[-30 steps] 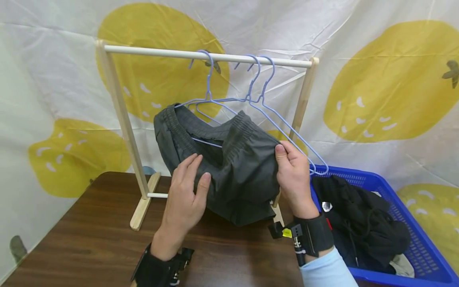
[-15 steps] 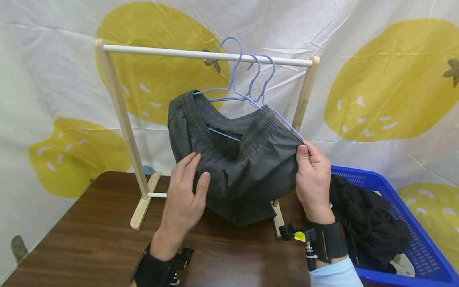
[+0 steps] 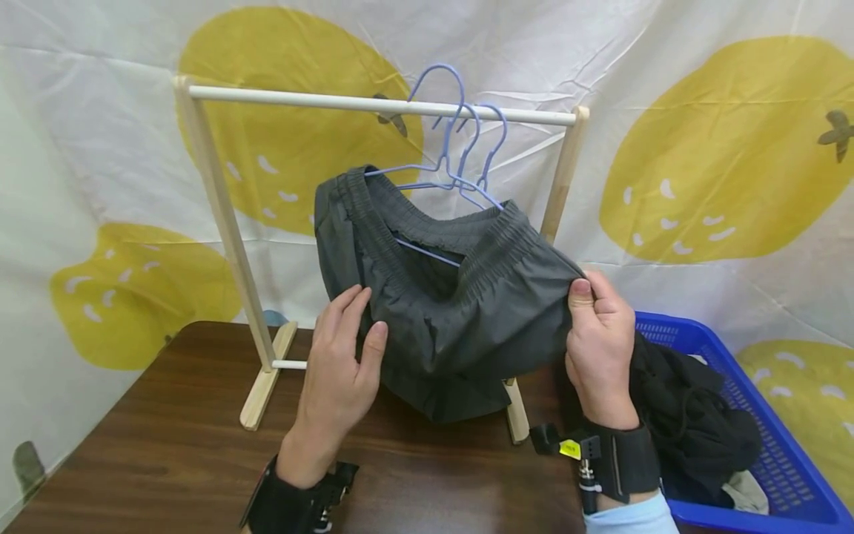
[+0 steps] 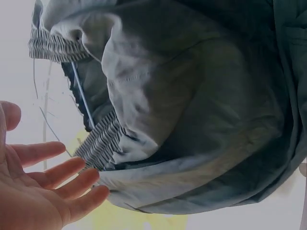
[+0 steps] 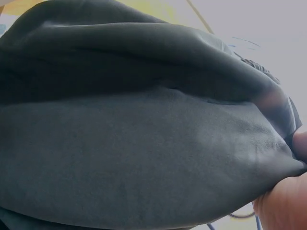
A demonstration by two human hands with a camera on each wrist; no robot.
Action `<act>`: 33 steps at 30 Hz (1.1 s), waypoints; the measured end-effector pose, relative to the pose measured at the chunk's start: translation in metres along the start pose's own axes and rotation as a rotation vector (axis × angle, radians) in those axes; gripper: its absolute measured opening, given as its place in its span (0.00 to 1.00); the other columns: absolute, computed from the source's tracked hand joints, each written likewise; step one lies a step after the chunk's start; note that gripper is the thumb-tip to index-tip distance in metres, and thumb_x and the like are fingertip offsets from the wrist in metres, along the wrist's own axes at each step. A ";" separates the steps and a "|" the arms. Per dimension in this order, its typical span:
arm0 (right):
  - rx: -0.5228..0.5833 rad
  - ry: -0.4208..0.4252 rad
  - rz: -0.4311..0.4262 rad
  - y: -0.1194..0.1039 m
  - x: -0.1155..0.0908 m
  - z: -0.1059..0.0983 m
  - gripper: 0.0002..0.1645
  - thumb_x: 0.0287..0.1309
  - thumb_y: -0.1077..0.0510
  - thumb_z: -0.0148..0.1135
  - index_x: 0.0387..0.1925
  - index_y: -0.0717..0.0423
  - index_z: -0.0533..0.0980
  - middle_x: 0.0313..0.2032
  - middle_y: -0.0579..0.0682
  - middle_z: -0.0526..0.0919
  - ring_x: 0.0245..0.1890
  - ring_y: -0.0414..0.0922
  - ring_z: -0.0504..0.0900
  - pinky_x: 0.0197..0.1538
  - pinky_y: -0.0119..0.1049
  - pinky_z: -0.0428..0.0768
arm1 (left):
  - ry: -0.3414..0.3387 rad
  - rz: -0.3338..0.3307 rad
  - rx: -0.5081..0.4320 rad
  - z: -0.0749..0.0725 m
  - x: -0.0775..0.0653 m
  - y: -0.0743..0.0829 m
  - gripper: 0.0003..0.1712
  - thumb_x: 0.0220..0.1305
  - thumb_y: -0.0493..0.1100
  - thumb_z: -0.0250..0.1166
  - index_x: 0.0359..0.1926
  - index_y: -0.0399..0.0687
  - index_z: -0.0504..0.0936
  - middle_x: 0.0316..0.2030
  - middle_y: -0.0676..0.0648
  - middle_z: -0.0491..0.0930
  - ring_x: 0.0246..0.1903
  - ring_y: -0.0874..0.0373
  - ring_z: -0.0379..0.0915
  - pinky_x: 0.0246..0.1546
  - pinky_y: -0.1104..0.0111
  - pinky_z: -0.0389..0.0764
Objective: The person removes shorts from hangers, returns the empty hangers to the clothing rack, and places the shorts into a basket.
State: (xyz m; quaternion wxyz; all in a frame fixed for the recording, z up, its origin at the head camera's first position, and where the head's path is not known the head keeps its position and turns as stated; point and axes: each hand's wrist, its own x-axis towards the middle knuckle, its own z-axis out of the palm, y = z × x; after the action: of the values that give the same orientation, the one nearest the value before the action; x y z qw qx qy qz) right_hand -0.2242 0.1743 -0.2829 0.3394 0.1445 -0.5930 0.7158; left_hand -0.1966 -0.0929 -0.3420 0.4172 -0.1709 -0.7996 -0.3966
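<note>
Dark grey shorts (image 3: 427, 334) with a gathered elastic waistband hang on a blue-purple wire hanger (image 3: 445, 146). The hanger's hook rises above the white rail; whether it bears on the rail I cannot tell. At the waistband's right end, my right hand (image 3: 603, 348) pinches the fabric between thumb and fingers, pulling it sideways. The right wrist view shows the stretched cloth (image 5: 134, 158) reaching that pinch. My left hand (image 3: 340, 378) is at the front left of the shorts, fingers extended. In the left wrist view its fingertips lie close to the waistband (image 4: 100, 143); contact is unclear.
A wooden rack with a white rail (image 3: 280, 96) stands on the brown table (image 3: 167, 445). Two more blue-purple hangers hang behind the shorts, one hook (image 3: 502, 126) farther right. At right a blue basket (image 3: 790, 445) holds black clothes (image 3: 700, 430). A patterned cloth hangs behind.
My right hand has moved right and slightly down with the shorts' edge, widening the waistband. The front hanger has shifted right along the rail, its hook now higher. My left hand has barely moved.
</note>
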 end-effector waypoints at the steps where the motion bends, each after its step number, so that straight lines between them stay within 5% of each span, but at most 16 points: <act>1: -0.002 0.000 0.000 0.001 -0.001 -0.002 0.15 0.76 0.61 0.53 0.40 0.58 0.85 0.38 0.46 0.83 0.43 0.39 0.82 0.45 0.27 0.82 | 0.000 0.000 0.002 0.000 0.000 0.000 0.26 0.77 0.43 0.57 0.68 0.31 0.74 0.67 0.31 0.71 0.68 0.35 0.65 0.66 0.39 0.67; 18: -0.070 0.024 0.108 0.011 -0.037 -0.038 0.13 0.76 0.62 0.53 0.40 0.56 0.84 0.35 0.46 0.79 0.41 0.42 0.76 0.43 0.26 0.79 | 0.035 -0.001 0.004 -0.001 0.001 -0.001 0.27 0.75 0.42 0.58 0.67 0.30 0.74 0.67 0.32 0.71 0.68 0.37 0.66 0.67 0.41 0.66; 33: 0.124 -0.037 0.125 0.024 -0.054 -0.060 0.14 0.75 0.63 0.52 0.41 0.62 0.84 0.37 0.48 0.83 0.37 0.38 0.82 0.40 0.27 0.84 | 0.083 0.008 0.031 -0.002 0.002 -0.007 0.28 0.77 0.45 0.56 0.69 0.29 0.72 0.68 0.31 0.70 0.69 0.35 0.64 0.67 0.39 0.66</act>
State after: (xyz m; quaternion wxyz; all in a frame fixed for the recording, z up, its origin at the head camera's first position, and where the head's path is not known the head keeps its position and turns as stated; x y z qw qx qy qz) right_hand -0.1894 0.2123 -0.3488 0.2734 0.1412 -0.5615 0.7682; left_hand -0.2010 -0.0992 -0.3435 0.4540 -0.1510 -0.7871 -0.3894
